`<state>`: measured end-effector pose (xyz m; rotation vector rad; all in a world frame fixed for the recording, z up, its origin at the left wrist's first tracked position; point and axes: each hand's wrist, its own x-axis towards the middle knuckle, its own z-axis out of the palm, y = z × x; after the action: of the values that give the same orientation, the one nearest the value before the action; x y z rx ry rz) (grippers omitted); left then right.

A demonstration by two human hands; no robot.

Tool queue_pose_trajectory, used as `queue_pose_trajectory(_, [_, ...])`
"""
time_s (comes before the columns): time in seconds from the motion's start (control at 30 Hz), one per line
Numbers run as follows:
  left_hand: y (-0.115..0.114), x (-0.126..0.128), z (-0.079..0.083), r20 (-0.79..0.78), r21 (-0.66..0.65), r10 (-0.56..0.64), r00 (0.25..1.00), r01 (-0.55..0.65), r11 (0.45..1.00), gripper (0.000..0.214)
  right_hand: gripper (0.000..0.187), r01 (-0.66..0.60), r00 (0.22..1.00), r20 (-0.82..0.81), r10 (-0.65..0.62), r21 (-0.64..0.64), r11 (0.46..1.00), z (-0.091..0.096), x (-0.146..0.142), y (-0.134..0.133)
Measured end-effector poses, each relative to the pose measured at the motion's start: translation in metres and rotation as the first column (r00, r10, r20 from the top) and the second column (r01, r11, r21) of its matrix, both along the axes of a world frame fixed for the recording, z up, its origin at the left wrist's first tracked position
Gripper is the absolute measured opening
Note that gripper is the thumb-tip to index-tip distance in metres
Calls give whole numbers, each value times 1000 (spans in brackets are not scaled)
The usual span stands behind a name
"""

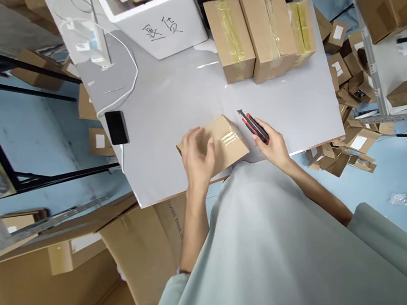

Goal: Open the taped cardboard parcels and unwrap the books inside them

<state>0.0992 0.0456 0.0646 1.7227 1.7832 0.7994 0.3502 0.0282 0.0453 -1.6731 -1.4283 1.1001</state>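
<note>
A small taped cardboard box (226, 139) lies near the front edge of the white table (180, 100). My left hand (197, 156) rests on top of the box's left half, fingers curled over it. My right hand (273, 144) is just right of the box and grips a red and black utility knife (253, 125), its blade end pointing up and left toward the box's right corner.
Three taped cardboard boxes (260, 32) stand at the table's back right. A white foam bin (156, 19) with handwriting sits at the back. A black phone (116, 127) on a white cable lies left. Large open cartons (72, 274) stand on the floor left; small boxes (350, 100) are piled right.
</note>
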Motion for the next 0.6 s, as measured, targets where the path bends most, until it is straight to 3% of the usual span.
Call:
queue_pose_trajectory(0.13, [61,17,-17,48,-75,-138,989,141,987,41,56,-20,998,51,20,-12,1000,9,3,-31])
queue_pose_trajectory(0.23, [86,24,-28,114,-204,-190,975,210,956,43,54,-24,994,103,23,14,1000,15,-1,-49])
queue_pose_trajectory(0.4, [95,29,-32,183,-304,-172,968,222,927,38,54,-45,963,265,47,-16,999,27,-15,-64])
queue_pose_trajectory(0.6, [96,33,-34,142,-300,-151,978,188,935,34,57,-99,887,433,164,-169,981,46,-38,-50])
